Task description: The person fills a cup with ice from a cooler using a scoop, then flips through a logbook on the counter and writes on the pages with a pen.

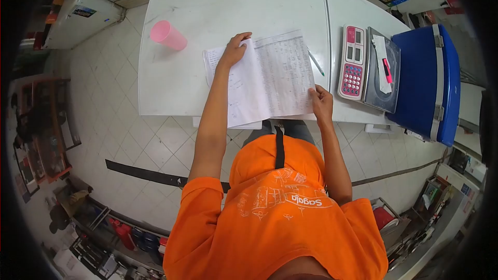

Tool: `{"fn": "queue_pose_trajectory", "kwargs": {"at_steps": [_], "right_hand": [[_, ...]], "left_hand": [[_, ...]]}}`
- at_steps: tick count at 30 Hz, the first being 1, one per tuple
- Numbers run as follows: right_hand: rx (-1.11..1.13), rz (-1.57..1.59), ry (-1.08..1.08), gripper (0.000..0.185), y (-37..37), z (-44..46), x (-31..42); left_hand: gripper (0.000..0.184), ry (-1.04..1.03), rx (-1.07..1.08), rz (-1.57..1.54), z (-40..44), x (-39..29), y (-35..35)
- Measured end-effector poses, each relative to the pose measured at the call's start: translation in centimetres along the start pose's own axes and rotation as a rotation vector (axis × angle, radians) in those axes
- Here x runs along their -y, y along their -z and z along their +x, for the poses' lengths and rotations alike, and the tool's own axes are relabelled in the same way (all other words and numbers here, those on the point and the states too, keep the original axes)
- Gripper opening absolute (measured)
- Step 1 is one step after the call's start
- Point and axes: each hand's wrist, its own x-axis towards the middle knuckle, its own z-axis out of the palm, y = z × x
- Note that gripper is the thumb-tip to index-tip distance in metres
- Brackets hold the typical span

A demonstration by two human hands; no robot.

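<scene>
An open notebook [246,85] with handwritten pages lies on the white table, its lower edge reaching past the table's front. Its right side shows a page [284,72] covered in rows of small writing, too small to read. At the top of the left page, my left hand [235,51] has its fingers bent around the paper's upper edge. My right hand [322,105] pinches the lower right edge of the right page between thumb and fingers. Just right of the notebook rests a pen [316,62] with a green end.
A pink plastic cup [168,36] stands on the white table [223,0] at the left. To the right are a pink-and-white digital scale [353,62], a paper with a pink marker [387,70] on its metal plate, and a blue cooler box [420,78].
</scene>
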Motion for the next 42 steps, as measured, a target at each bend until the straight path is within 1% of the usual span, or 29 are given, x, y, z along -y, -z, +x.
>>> {"fn": "queue_pose_trajectory", "kwargs": {"at_steps": [1,3,4,6,7,9,11,13,15,16,18,22,24,26,28,29,30,31,32,33,34,35,36,37,39,40,42], "right_hand": [[-0.014,0.024,0.018,0.030,0.0,0.6,-1.3],[0.019,0.005,-0.083,0.032,0.3,0.7,-0.4],[0.037,-0.005,-0.135,0.033,0.4,0.6,-0.1],[0.077,0.004,-0.169,0.034,0.8,0.8,-0.6],[0.092,0.009,-0.182,0.034,1.0,1.1,-0.9],[0.149,0.013,-0.159,0.035,1.4,1.6,-1.5],[0.196,0.038,-0.149,0.036,2.1,1.7,-2.9],[0.259,0.088,-0.128,0.035,2.4,2.6,-4.5],[0.298,0.109,-0.152,0.032,2.3,3.3,-5.2],[0.314,0.103,-0.147,0.032,2.4,3.7,-6.2],[0.354,0.102,-0.126,0.032,2.7,4.7,-6.7],[0.452,0.110,-0.122,0.032,3.4,5.4,-6.4],[0.492,0.084,-0.109,0.031,3.9,5.8,-7.3],[0.512,0.054,-0.066,0.030,3.8,6.3,-8.0],[0.504,0.120,-0.076,0.029,3.6,5.8,-7.5],[0.493,0.153,-0.083,0.029,3.5,5.8,-7.4],[0.485,0.092,-0.035,0.030,3.5,6.1,-8.3],[0.483,0.126,-0.061,0.031,3.6,5.8,-8.0],[0.490,0.152,-0.090,0.031,3.6,5.3,-7.0],[0.503,0.177,-0.112,0.032,3.6,5.1,-6.5],[0.468,0.145,-0.089,0.033,3.3,5.3,-7.6],[0.429,0.115,-0.062,0.033,2.8,5.4,-9.4],[0.392,0.086,-0.039,0.034,2.5,5.4,-10.6],[0.416,0.110,-0.048,0.033,2.7,5.1,-9.3],[0.457,0.154,-0.079,0.033,3.4,3.7,-4.3],[0.433,0.154,-0.119,0.028,3.2,3.3,-4.1],[0.411,0.227,-0.129,0.027,3.0,2.4,-2.5]], "left_hand": [[0.045,-0.022,-0.027,-0.019,0.0,0.2,-0.1],[0.039,-0.063,-0.075,-0.056,-0.3,-0.1,-0.2],[0.033,-0.033,-0.103,-0.126,-0.5,-0.2,0.1],[0.024,0.019,-0.164,-0.260,-0.9,-4.4,2.8],[0.016,-0.021,-0.211,-0.424,-1.8,-7.6,4.8],[0.016,-0.179,-0.166,-0.317,-4.6,-15.0,10.4],[0.017,-0.406,-0.079,-0.236,-8.6,-23.0,15.2],[0.017,-0.679,0.104,-0.159,-12.7,-30.6,18.3],[0.018,-0.922,0.319,-0.108,-16.0,-36.8,18.8],[0.018,-0.998,0.400,-0.082,-17.1,-39.0,18.2],[0.019,-1.070,0.493,-0.029,-18.3,-41.6,16.1],[0.021,-1.101,0.531,0.029,-18.9,-44.4,13.0],[0.021,-1.060,0.488,0.023,-18.9,-44.5,12.4],[0.022,-0.960,0.351,-0.007,-18.0,-43.1,12.0],[0.023,-0.786,0.173,-0.051,-15.7,-40.2,10.7],[0.024,-0.642,0.067,-0.065,-13.5,-38.3,9.3],[0.024,-0.464,-0.040,-0.084,-10.9,-35.1,7.4],[0.025,-0.298,-0.117,-0.096,-7.2,-31.3,5.1],[0.025,-0.176,-0.155,-0.105,-3.4,-26.6,2.7],[0.028,-0.153,-0.174,-0.106,0.1,-21.8,0.5],[0.032,-0.060,-0.146,-0.032,2.2,-18.1,-1.4],[0.041,-0.101,-0.142,0.089,4.4,-14.0,-3.3],[0.039,-0.026,-0.102,0.136,5.8,-11.7,-5.0],[0.042,0.012,-0.019,0.089,6.9,-10.2,-6.1],[0.041,0.104,0.185,0.097,8.0,-10.5,-6.5],[0.039,0.126,0.257,0.116,8.4,-10.8,-6.4],[0.039,0.159,0.415,0.158,9.6,-11.2,-6.2]]}}
